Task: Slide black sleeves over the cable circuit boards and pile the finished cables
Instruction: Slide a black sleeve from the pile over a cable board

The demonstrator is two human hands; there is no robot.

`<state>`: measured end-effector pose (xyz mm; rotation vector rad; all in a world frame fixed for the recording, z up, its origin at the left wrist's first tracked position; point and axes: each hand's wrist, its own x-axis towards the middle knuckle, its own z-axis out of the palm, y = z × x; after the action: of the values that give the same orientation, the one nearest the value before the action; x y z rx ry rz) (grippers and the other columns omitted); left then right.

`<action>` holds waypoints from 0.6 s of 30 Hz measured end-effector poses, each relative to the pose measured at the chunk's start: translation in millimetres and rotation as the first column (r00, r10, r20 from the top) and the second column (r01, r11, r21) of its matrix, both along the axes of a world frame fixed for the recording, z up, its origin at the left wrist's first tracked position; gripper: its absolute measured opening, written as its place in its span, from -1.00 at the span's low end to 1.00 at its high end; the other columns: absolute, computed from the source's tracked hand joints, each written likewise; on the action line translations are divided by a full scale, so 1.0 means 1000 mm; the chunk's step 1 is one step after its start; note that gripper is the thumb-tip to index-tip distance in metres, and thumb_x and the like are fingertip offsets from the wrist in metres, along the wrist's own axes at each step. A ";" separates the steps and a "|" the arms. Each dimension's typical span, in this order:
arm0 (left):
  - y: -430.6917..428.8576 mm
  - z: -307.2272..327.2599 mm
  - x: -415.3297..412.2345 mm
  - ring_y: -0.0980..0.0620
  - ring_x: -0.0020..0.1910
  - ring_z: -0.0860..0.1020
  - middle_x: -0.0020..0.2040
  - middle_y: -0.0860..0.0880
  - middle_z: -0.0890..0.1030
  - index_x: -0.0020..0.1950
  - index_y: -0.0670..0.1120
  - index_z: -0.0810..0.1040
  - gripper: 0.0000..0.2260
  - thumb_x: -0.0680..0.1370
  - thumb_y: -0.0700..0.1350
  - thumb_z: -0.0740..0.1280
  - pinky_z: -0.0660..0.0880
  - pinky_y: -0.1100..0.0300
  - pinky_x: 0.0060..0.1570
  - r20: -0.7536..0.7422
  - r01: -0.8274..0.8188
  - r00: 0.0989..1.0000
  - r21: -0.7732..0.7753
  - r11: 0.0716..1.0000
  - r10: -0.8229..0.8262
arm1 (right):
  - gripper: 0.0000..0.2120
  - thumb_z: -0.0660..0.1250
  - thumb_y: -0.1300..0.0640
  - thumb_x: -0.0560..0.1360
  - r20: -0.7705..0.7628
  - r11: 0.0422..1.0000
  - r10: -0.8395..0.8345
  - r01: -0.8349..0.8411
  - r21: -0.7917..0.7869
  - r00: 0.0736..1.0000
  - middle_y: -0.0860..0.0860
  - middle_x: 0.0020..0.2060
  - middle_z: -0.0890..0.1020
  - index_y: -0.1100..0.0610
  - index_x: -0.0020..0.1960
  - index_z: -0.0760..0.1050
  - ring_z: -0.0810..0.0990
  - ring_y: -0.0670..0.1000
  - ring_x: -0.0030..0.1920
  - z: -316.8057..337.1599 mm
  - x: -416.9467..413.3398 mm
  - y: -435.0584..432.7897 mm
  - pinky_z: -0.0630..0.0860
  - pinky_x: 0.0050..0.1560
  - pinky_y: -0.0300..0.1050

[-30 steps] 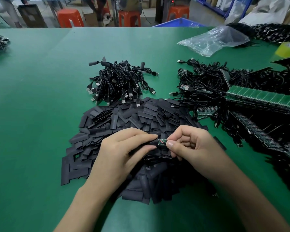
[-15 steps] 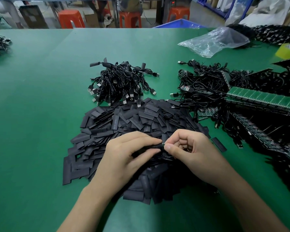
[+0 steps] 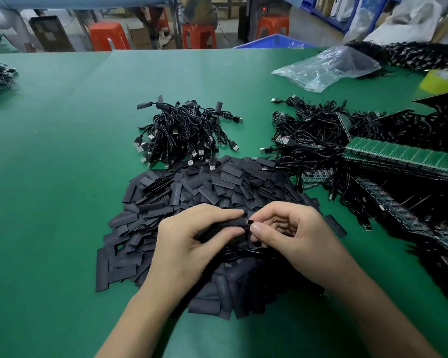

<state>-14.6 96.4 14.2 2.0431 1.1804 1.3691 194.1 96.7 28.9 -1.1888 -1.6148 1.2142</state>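
The left hand [image 3: 192,241] is pinching a black sleeve [image 3: 228,224] — the right hand [image 3: 290,236] is pinching the circuit board [image 3: 250,221] at its mouth — both hovering above the sleeve heap [image 3: 192,192] by the worktop's [image 3: 62,177] near edge.

Black sleeves [image 3: 217,192] on green table [image 3: 62,202]; orange stools [image 3: 106,36] (possibly red).

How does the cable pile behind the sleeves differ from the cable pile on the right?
The middle cable pile is compact; the right cable pile sprawls wider, against the green board strips. Cable ends in the middle cable pile wear black sleeves; the right cable pile shows bare boards. Both hold black USB cables.
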 end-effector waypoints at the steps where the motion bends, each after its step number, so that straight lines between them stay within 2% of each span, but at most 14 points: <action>1: 0.000 0.000 0.001 0.15 -0.02 0.69 -0.02 0.14 0.72 0.11 -0.05 0.75 -0.78 0.47 -0.11 0.55 0.53 0.31 0.04 0.014 -0.013 1.000 -0.006 1.000 0.013 | -0.88 0.44 0.19 0.56 0.011 1.000 -0.006 0.006 0.017 1.000 0.02 -0.28 0.71 0.00 -0.09 0.66 0.62 -0.07 -0.27 0.000 0.000 0.000 0.58 -0.16 -0.20; 5: -0.002 -0.001 0.001 0.06 -0.09 0.70 -0.09 0.12 0.72 0.14 0.09 0.72 -0.71 0.43 -0.02 0.59 0.58 0.26 -0.01 0.141 -0.120 0.982 -0.075 0.990 0.129 | -0.93 0.42 0.09 0.52 0.019 0.997 -0.057 0.056 0.051 0.998 -0.01 -0.32 0.68 -0.04 -0.12 0.65 0.59 -0.09 -0.30 0.000 -0.002 -0.001 0.54 -0.20 -0.23; 9: -0.003 -0.005 0.004 0.10 -0.14 0.70 -0.13 0.10 0.73 0.03 0.10 0.72 -0.80 0.42 -0.02 0.58 0.61 0.26 -0.04 0.316 -0.203 0.916 -0.167 0.965 0.248 | -0.87 0.44 0.19 0.57 -0.001 0.992 -0.093 0.092 0.086 0.996 0.00 -0.33 0.68 0.00 -0.13 0.65 0.58 -0.08 -0.31 0.001 -0.003 -0.001 0.53 -0.21 -0.22; 11: -0.005 -0.006 0.007 0.09 -0.13 0.72 -0.12 0.10 0.75 -0.02 0.11 0.74 -0.86 0.44 -0.02 0.55 0.65 0.16 -0.03 0.339 -0.221 0.900 -0.190 0.956 0.275 | -0.86 0.44 0.19 0.57 -0.012 0.988 -0.111 0.111 0.103 0.994 0.00 -0.33 0.68 0.00 -0.14 0.65 0.59 -0.09 -0.32 0.002 -0.006 -0.004 0.53 -0.22 -0.23; 15: -0.008 -0.009 0.009 -0.01 -0.06 0.74 -0.08 0.08 0.76 0.02 0.09 0.76 -0.84 0.45 -0.01 0.55 0.64 -0.13 0.04 0.374 -0.224 0.878 -0.231 0.947 0.299 | -0.86 0.44 0.19 0.57 -0.009 0.982 -0.148 0.148 0.116 0.989 0.00 -0.34 0.67 0.03 -0.16 0.64 0.58 -0.05 -0.33 0.003 -0.011 -0.007 0.53 -0.24 -0.18; 18: -0.009 -0.008 0.011 0.02 -0.08 0.73 -0.08 0.06 0.76 0.00 0.07 0.77 -0.88 0.47 -0.06 0.55 0.64 -0.14 0.01 0.363 -0.216 0.888 -0.212 0.953 0.282 | -0.86 0.43 0.18 0.57 -0.004 0.981 -0.158 0.157 0.118 0.988 0.01 -0.35 0.67 0.04 -0.17 0.63 0.59 0.00 -0.33 0.004 -0.012 -0.008 0.54 -0.22 -0.09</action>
<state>-3.1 87.5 6.4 1.4490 1.3516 1.6410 181.8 89.0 33.4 -1.2210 -1.5430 1.0032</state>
